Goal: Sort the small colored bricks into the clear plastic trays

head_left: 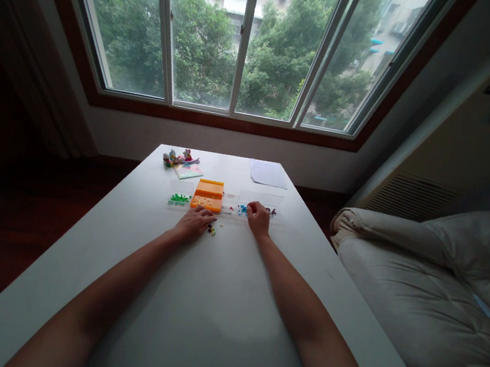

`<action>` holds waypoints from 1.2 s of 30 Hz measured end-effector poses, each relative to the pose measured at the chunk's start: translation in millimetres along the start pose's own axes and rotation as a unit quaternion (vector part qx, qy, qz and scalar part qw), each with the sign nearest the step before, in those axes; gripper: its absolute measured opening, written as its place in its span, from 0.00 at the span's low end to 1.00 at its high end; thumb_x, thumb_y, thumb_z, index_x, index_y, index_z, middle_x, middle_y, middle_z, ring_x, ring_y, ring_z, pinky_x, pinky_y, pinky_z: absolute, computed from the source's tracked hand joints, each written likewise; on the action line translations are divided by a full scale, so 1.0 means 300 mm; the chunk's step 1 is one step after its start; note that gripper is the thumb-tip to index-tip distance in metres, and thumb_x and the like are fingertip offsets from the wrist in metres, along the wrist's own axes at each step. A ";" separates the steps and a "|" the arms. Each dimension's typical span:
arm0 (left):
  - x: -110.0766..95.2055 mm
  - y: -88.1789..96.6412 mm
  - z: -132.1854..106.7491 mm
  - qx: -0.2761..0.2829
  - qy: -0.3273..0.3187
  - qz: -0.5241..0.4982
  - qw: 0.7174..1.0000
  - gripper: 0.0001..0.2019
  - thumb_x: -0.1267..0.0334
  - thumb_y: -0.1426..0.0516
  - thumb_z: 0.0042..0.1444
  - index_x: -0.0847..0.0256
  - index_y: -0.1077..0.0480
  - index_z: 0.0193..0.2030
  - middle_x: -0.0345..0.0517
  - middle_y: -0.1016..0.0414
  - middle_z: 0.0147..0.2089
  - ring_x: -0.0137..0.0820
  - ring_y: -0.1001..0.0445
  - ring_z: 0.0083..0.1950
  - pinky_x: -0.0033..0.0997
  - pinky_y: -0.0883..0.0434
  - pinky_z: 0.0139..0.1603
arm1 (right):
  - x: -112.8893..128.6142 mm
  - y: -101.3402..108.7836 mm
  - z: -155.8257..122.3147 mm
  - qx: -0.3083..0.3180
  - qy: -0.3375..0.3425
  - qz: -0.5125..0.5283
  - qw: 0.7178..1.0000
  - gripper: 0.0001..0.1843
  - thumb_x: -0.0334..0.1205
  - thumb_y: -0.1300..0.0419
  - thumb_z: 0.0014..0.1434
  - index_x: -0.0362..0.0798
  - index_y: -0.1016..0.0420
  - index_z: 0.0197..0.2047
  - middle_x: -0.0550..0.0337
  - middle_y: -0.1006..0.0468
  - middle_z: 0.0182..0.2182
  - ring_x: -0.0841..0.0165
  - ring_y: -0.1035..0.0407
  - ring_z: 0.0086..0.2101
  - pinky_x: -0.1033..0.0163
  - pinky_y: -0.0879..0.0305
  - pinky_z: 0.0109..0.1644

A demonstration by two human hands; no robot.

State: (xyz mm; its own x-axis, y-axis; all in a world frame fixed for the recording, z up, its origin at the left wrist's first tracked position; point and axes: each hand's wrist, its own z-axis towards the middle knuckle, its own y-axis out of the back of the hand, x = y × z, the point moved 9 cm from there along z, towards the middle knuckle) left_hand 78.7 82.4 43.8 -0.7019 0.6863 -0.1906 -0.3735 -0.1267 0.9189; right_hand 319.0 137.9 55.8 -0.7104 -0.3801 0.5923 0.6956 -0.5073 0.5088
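My left hand (194, 222) rests on the white table (211, 299) with its fingers curled down beside a few small dark beads (211, 230). Just beyond it stands an orange tray (208, 195). My right hand (258, 216) is closed in a pinch at the edge of a clear compartment holding blue beads (243, 209); what it pinches is too small to see. Green beads (179, 198) fill the clear compartment left of the orange tray.
A white sheet of paper (268, 173) lies at the table's far right. Small colourful figures on a pastel card (183, 162) sit at the far left. A padded white sofa (431, 280) stands right of the table. A large window is behind.
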 end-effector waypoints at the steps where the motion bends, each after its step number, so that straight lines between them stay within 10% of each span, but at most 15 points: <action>1: 0.003 -0.003 0.000 0.001 0.001 0.001 1.000 0.18 0.65 0.47 0.65 0.54 0.27 0.60 0.49 0.25 0.58 0.41 0.35 0.59 0.44 0.35 0.62 | -0.001 0.000 0.000 0.000 -0.001 0.000 1.000 0.09 0.41 0.46 0.60 0.49 0.26 0.35 0.57 0.23 0.30 0.63 0.33 0.32 0.60 0.37 0.40; 36: 0.053 0.048 -0.006 -0.070 0.049 0.037 0.996 0.20 0.69 0.48 0.62 0.54 0.26 0.58 0.51 0.31 0.60 0.44 0.36 0.61 0.49 0.37 0.64 | -0.008 -0.007 -0.001 0.010 -0.012 0.000 1.000 0.10 0.42 0.46 0.60 0.49 0.24 0.36 0.57 0.22 0.30 0.63 0.31 0.33 0.60 0.36 0.41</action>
State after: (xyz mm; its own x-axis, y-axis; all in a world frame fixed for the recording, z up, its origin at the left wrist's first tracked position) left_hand 61.1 90.4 53.3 -0.7838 0.5989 -0.1642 -0.3952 -0.2771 0.8758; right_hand 319.2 139.5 53.1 -0.7084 -0.3614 0.6062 0.6972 -0.4917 0.5216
